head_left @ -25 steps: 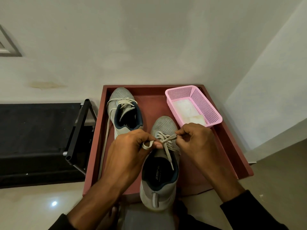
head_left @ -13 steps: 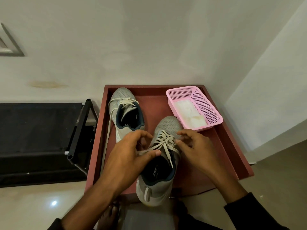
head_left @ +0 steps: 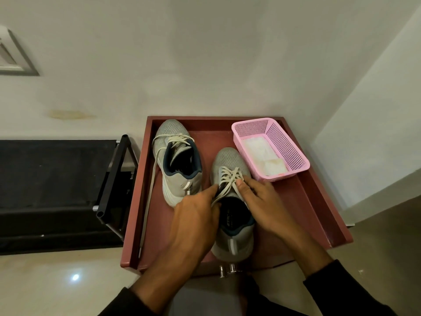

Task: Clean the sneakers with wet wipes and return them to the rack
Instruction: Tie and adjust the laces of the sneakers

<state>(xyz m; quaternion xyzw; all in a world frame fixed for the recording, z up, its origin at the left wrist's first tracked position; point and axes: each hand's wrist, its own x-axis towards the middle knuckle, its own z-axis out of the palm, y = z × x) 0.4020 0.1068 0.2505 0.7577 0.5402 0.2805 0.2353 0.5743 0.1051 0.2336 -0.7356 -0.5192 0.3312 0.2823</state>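
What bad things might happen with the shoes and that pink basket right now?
The near sneaker has its heel poking past the front edge of the red tray, so a tug on its laces from the left hand or right hand might tip it off. The far sneaker has a long loose lace trailing down the tray; it could snag when lifted. The pink basket of wipes sits close to the right hand and could get bumped.

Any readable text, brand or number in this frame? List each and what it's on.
White print on the dark insole of the nearer sneaker: a short word with a smaller line under it, too blurred to read.
Farther sneaker: no print shows.
Pink basket and the wipes in it: no label shows.
Red tray: no marking.
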